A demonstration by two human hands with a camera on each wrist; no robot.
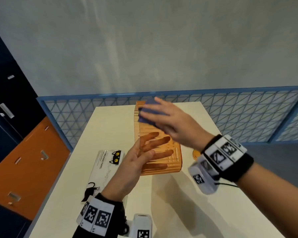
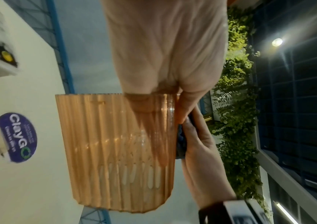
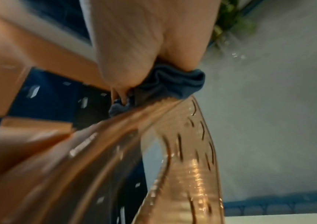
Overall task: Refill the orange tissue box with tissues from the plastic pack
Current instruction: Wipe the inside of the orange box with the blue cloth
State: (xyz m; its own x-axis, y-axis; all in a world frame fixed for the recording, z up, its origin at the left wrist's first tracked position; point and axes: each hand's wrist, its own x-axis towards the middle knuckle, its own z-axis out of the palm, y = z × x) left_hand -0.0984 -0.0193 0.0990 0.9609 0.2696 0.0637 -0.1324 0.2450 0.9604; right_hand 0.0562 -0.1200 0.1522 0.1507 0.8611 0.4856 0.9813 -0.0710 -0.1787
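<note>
My left hand (image 1: pixel 131 167) pinches the orange tissue box (image 1: pixel 172 162), 4 fingers inside its wall and thumb outside, holding it tipped over the table (image 1: pixel 187 203). My right hand (image 1: pixel 175 124) clutches a blue cloth (image 1: pixel 148 109) against its far end. It looks light, thin and slick, so I'd grip the rim. The plastic pack (image 1: pixel 103 170) lies just left.

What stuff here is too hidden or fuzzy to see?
- Head view: the orange thing sits mostly behind the right wrist band.
- Head view: print on the tissue pack is too tiny; the left hand covers part.
- Right wrist view: blur smears the orange tissue box; the right hand hides most of the blue cloth.
</note>
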